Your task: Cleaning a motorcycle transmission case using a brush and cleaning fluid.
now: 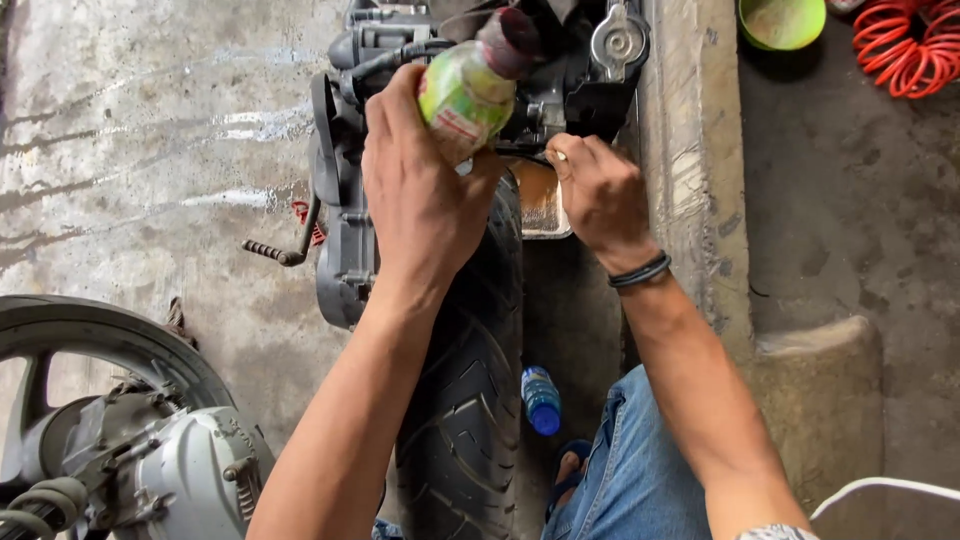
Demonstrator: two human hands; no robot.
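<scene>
My left hand (420, 190) grips a small green-labelled bottle (470, 85) with a dark cap end, tilted toward the scooter engine (355, 170). My right hand (600, 195), with a dark band at the wrist, reaches into the engine area just right of the bottle, fingers pinched together near a metal drain pan (540, 205). What the fingers pinch is too small to tell. The black rear tyre (465, 380) runs beneath both hands.
A blue bottle (541, 400) lies on the ground beside the tyre. Another scooter's wheel and engine casing (150, 450) sit at lower left. A concrete kerb (700, 170) runs along the right, with a green bowl (780, 22) and an orange coiled hose (910, 50) beyond.
</scene>
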